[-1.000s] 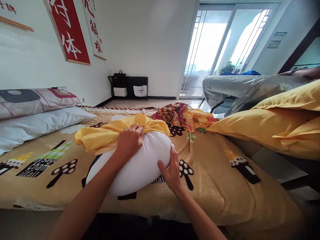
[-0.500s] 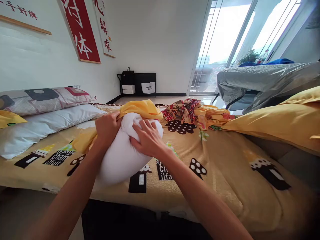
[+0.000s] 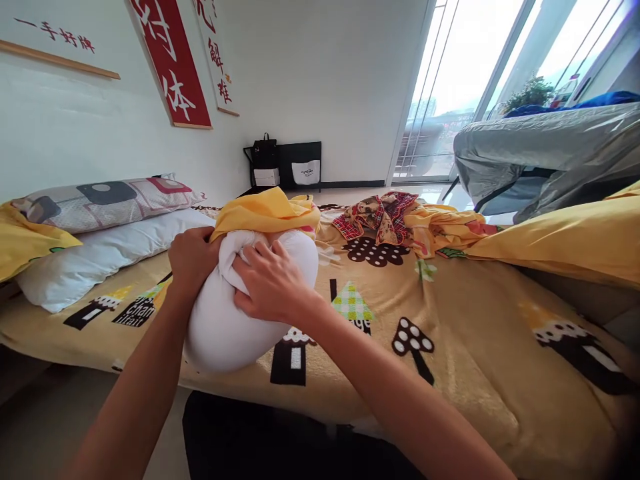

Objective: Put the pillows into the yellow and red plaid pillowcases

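Note:
A white pillow (image 3: 225, 340) stands bunched on the tan patterned blanket, its far end inside a yellow pillowcase (image 3: 260, 210). My left hand (image 3: 193, 257) is closed on the edge of the pillowcase at the pillow's left side; its fingertips are mostly hidden. On the near face of the pillow, my right hand (image 3: 273, 280) has its fingers curled into a fold of the white fabric. Most of the pillowcase lies behind the pillow, out of sight.
The tan blanket (image 3: 465, 320) covers the bed. A patterned pillow (image 3: 115, 200) and a long white pillow (image 3: 125, 247) lie left. Crumpled printed cloth (image 3: 380, 217) lies beyond, with yellow bedding (image 3: 565, 233) at right. A plastic-covered item (image 3: 540, 137) stands by the window.
The pillow's near end looks rounder and more bunched, and the yellow case spreads further over its far end. Both hands keep their holds. The camera view has shifted slightly.

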### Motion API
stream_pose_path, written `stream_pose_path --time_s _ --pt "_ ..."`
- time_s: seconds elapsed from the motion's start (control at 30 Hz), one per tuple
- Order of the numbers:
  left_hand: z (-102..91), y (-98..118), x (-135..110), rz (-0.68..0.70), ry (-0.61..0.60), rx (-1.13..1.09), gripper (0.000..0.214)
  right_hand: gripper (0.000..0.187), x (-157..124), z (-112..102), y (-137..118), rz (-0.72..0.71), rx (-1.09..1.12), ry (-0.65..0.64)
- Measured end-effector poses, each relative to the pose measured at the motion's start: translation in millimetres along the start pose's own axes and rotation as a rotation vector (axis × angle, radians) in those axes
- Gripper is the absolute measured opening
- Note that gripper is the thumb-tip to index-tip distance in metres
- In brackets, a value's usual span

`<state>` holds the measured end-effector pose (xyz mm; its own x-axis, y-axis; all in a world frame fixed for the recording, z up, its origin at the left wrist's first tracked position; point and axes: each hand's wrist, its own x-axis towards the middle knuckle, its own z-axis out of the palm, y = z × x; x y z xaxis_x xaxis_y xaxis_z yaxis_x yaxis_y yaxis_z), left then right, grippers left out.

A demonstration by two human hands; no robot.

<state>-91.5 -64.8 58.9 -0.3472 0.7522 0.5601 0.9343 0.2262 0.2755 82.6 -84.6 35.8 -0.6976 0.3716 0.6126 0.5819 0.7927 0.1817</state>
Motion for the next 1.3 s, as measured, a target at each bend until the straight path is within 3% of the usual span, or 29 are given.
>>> stream_pose_path --time_s 0.17,0.37,0.6,0.77,0.9,0.97,1.07,1.3 --pt "4.3 21 -13 0.051 -0.003 0.080 0.042 0.031 -15 2 10 -0.007 -0.002 -0.071" --pt "6.4 31 -20 0.268 0.041 0.271 0.044 0.027 -13 12 24 0.116 -0.017 -0.046" --pt "5.5 13 -24 0.204 0.053 0.315 0.041 0.043 -11 12 8 0.276 0.050 0.100" --pt "4.3 13 -20 0.183 -0.024 0.274 0.041 0.053 -49 17 11 0.309 0.188 0.295" --pt "5.0 21 -16 0.195 -0.059 0.227 0.043 0.056 -80 35 28 0.536 0.277 0.444" --pt "4.7 22 -16 0.227 -0.030 0.229 0.041 0.055 -82 39 35 0.542 0.362 0.397" --pt "1.7 14 -16 0.308 0.113 0.227 0.034 0.054 -69 34 35 0.421 0.439 0.276" --pt "-5.4 -34 -6 0.456 0.333 0.003 0.024 0.054 -13 17 9 0.247 0.363 0.124"
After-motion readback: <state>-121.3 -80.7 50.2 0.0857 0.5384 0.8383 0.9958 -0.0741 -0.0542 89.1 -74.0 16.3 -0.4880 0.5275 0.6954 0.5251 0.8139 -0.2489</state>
